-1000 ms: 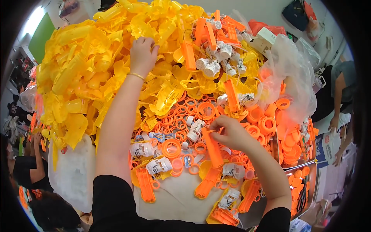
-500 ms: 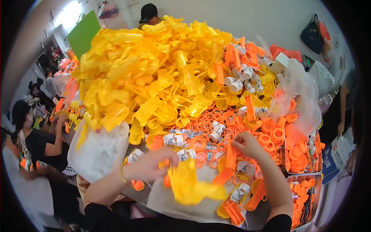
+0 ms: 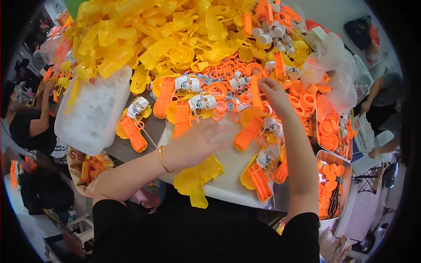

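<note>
My left hand (image 3: 202, 138), its fingers stretched and a little blurred, hovers over the white sheet (image 3: 230, 149) with nothing seen in it. Just below it, a yellow plastic shell piece (image 3: 199, 177) lies at the sheet's near edge. My right hand (image 3: 272, 93) pinches a long orange plastic housing (image 3: 255, 94), held upright beside the small parts. Around the sheet lie several part-built units, each a yellow shell with an orange housing and a white printed cylinder, such as one unit (image 3: 258, 175) near my right forearm and another unit (image 3: 133, 125) at left.
A big heap of yellow shells (image 3: 153, 39) fills the far side. Orange rings (image 3: 254, 69) lie before it. A white translucent tray (image 3: 94, 111) stands left; metal trays of orange discs (image 3: 329, 188) stand right, below a clear plastic bag (image 3: 335, 74). Other people work at both sides.
The view has tipped downward. The yellow shell piece, blurred under my left hand before, now rests at the sheet's near edge. My right hand keeps the orange housing, which now stands more upright.
</note>
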A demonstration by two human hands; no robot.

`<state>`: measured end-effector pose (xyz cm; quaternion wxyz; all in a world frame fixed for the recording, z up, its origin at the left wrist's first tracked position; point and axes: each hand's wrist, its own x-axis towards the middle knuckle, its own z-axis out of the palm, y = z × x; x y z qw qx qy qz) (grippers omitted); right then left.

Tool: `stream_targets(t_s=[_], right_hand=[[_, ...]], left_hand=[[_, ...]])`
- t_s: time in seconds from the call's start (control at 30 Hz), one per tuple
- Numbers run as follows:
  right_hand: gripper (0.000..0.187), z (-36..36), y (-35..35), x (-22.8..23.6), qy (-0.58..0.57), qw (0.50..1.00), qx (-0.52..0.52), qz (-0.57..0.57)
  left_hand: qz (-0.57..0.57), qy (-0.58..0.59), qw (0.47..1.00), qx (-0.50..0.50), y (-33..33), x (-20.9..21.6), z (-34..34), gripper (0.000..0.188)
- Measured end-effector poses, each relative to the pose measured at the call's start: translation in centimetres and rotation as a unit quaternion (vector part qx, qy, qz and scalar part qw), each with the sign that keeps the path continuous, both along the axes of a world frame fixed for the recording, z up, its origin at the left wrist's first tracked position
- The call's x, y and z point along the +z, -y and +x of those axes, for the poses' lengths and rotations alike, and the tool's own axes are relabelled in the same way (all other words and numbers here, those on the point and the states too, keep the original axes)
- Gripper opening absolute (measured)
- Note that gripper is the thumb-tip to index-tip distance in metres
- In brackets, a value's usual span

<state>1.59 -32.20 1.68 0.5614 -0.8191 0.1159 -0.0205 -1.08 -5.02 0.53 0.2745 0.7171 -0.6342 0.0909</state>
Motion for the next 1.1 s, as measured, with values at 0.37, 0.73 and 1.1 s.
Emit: stream_targets(t_s=[0.37,0.73,1.1], right_hand=[[0.014,-6.0,-3.1,6.4,-0.019,0.985,0.128,0.113],[0.008,-10.1,-9.8,6.3,0.129,0.924,0.349,-0.090],[0.016,-13.4,-11.3,1.0,0.012,0.915,0.287,-0.283]], left_hand=[[0.125,-0.245,0.939,0.206,-6.3,-1.0,-8.7,0.051],[-0.292,-0.557,0.746,0.222,-3.5,-0.4,-4.6,0.056],[-0.048,-0.211,0.937,0.275,-3.8,-0.3,-3.2,0.030]])
